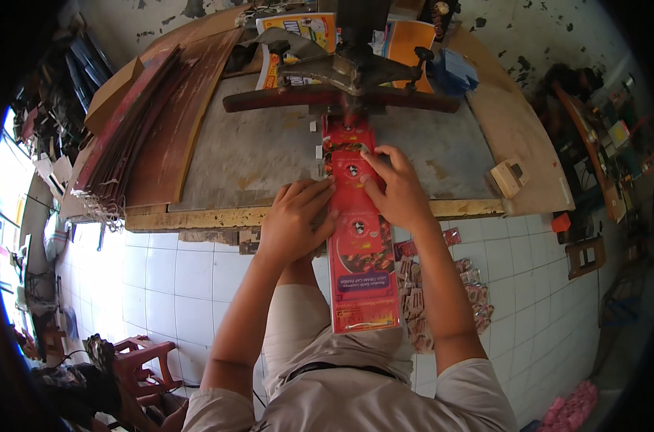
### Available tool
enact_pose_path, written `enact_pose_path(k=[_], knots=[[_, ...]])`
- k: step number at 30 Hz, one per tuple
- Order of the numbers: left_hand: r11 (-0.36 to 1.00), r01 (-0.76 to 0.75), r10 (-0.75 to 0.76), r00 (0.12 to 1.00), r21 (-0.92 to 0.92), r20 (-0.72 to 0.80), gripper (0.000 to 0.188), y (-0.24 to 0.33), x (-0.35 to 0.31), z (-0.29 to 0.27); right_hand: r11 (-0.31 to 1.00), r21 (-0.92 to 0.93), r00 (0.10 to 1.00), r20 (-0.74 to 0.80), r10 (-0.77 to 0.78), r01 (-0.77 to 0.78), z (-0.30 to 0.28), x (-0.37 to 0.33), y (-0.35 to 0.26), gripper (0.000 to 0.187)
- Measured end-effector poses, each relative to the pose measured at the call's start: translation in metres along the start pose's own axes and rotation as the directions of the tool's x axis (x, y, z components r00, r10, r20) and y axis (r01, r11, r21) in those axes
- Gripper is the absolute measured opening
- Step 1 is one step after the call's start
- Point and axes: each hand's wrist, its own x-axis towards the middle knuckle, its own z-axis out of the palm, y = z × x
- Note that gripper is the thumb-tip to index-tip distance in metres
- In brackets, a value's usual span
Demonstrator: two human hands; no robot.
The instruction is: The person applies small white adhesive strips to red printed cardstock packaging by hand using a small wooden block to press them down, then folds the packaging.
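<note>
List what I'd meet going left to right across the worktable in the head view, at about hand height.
Stack of thin reddish-brown boards → left hand → long, glossy red printed strip → right hand → small, pale yellowish block.

The far end of the red strip (pixel 359 225) was hidden under the dark machine (pixel 350 70), whose top was cut off.

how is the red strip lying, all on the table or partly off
Partly off: the red strip has its far part on the table, while its near end sticks out past the table's front edge toward the person.
</note>
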Motion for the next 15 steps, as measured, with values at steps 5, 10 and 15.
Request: enact_pose_path(k=[5, 10, 15], knots=[[0.995, -0.033, 0.029, 0.999, 0.089, 0.042, 0.042, 0.006, -0.009, 0.003, 0.985, 0.157, 0.995, -0.056, 0.085, -0.076, -0.018, -0.016, 0.006, 0.033], [0.977, 0.042, -0.036, 0.999, 0.209, -0.031, 0.049, 0.008, -0.052, 0.01, 0.935, -0.194, 0.915, -0.338, 0.221, -0.297, -0.069, -0.047, 0.057, 0.038], [0.968, 0.072, -0.059, 0.996, 0.241, -0.063, 0.055, 0.007, -0.059, 0.027, 0.771, -0.445, 0.868, -0.414, 0.274, -0.455, -0.152, -0.106, 0.138, 0.045]])
